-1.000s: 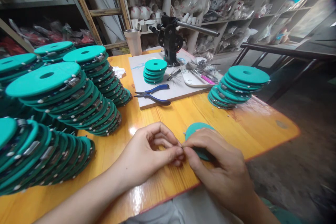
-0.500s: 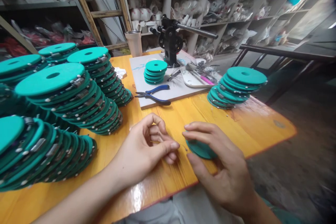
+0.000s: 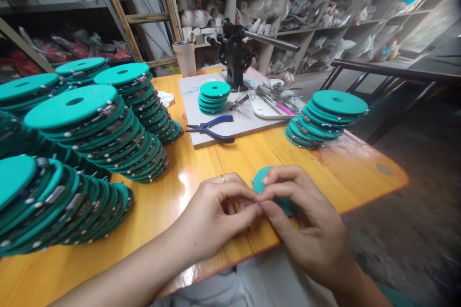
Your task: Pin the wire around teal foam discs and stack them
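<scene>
My left hand (image 3: 219,213) is closed in a pinch, its thumb and forefinger meeting the fingertips of my right hand (image 3: 306,216). Whatever sits between the fingertips is too small to name. My right hand is also pinched, thumb against forefinger, above the table edge. Partly behind its fingers is a teal foam spool disc (image 3: 261,180), and the rest of that disc is hidden by the hand. A ring (image 3: 223,178) shows on a finger of my left hand.
Tall stacks of teal spools (image 3: 75,105) crowd the left. Pliers (image 3: 211,129) and a small spool stack (image 3: 213,97) lie on a grey board (image 3: 200,142), before a black lever press (image 3: 236,57). A white tray (image 3: 261,110) holds tools. Another spool stack (image 3: 326,117) stands right.
My left hand has moved right and its fingertips now meet those of my right hand. The right thumb and forefinger, apart before, have closed together.
</scene>
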A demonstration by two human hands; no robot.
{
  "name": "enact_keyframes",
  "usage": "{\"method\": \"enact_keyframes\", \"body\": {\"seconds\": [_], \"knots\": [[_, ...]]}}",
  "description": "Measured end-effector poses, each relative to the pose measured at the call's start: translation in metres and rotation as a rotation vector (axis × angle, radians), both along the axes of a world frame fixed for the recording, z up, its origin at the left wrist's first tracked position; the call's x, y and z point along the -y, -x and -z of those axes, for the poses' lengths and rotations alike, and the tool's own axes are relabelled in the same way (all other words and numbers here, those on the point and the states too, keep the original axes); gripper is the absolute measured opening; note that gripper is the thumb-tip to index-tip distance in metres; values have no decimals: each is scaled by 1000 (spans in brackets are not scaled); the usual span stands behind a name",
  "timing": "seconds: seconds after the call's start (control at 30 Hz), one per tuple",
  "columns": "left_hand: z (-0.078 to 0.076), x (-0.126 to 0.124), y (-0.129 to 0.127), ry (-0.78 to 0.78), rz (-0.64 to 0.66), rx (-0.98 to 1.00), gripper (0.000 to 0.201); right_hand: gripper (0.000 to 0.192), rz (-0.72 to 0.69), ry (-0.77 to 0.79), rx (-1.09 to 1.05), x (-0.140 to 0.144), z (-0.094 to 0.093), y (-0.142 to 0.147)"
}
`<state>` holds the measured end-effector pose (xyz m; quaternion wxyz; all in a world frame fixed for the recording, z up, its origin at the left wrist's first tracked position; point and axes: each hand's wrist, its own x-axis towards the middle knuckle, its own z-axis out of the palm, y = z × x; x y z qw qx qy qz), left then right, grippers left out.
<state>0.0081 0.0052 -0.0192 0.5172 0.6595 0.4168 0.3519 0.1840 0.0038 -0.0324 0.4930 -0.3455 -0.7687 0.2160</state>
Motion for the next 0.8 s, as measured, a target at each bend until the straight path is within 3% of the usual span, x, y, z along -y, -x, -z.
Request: {"method": "enact_keyframes", "body": {"seconds": [0.8], "knots": [[-5,-2,1,132,-71,-31,20,5,56,11,46,-3,5,2]]}}
